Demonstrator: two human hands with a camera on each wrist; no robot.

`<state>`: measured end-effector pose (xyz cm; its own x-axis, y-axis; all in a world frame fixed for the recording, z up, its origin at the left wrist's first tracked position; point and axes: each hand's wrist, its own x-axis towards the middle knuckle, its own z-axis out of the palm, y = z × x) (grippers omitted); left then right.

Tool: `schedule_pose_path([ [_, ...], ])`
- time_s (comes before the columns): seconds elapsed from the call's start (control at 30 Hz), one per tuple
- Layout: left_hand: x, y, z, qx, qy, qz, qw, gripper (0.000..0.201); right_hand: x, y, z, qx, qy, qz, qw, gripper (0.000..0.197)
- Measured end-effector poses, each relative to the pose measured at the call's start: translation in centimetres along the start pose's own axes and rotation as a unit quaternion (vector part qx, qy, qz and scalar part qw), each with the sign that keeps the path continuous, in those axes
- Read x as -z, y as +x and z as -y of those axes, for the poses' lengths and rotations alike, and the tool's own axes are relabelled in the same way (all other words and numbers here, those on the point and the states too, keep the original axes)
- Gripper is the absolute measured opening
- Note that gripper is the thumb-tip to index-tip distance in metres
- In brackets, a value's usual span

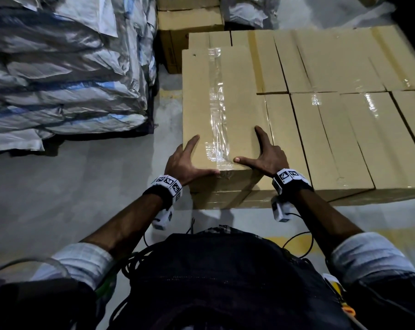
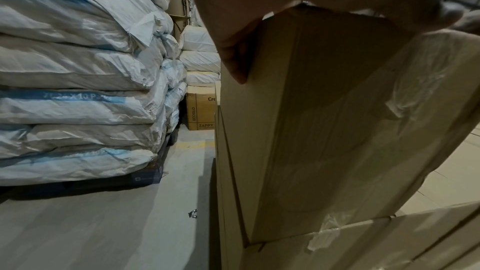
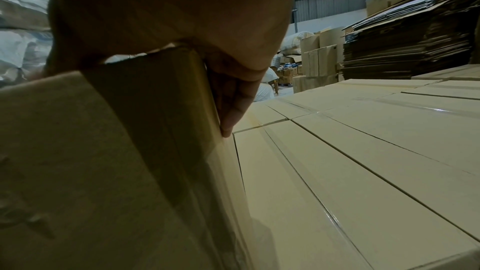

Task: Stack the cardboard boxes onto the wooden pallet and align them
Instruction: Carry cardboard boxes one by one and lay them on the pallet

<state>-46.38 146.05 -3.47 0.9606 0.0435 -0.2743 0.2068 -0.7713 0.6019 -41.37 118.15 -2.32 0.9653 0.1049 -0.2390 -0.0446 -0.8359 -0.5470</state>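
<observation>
A taped cardboard box (image 1: 225, 110) (image 2: 324, 130) (image 3: 116, 151) lies on the left end of a flat layer of like boxes (image 1: 340, 139) (image 3: 363, 151). My left hand (image 1: 185, 160) grips its near left corner, with the thumb along the near edge, the index finger on top and the other fingers (image 2: 233, 54) down the left side. At the near right corner my right hand (image 1: 266, 156) holds it too, fingers (image 3: 233, 106) pressed against the right side just above the lower layer. The wooden pallet is hidden under the boxes.
A tall stack of white woven sacks (image 1: 65, 79) (image 2: 78, 69) stands to the left across a strip of grey floor (image 1: 82, 186). Printed cartons (image 1: 177, 32) (image 2: 201, 110) sit behind. Flattened cardboard (image 3: 410, 44) is piled far right. Cables hang at my waist (image 1: 294, 241).
</observation>
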Motion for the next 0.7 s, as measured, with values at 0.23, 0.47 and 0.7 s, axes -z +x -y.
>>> schedule_pose_path([
  [0.23, -0.23, 0.01, 0.21, -0.008, 0.006, -0.006, 1.000, 0.134, 0.03, -0.20, 0.04, -0.003, 0.002, 0.001, 1.000, 0.124],
  [0.47, 0.09, -0.33, -0.03, -0.009, 0.004, -0.002, 1.000, 0.133, -0.08, -0.30, -0.05, -0.002, -0.003, 0.006, 1.000, 0.126],
  [0.7, 0.11, -0.32, -0.12, 0.000, -0.002, 0.005, 1.000, 0.133, 0.33, -0.42, -0.02, -0.001, -0.006, 0.011, 1.000, 0.125],
])
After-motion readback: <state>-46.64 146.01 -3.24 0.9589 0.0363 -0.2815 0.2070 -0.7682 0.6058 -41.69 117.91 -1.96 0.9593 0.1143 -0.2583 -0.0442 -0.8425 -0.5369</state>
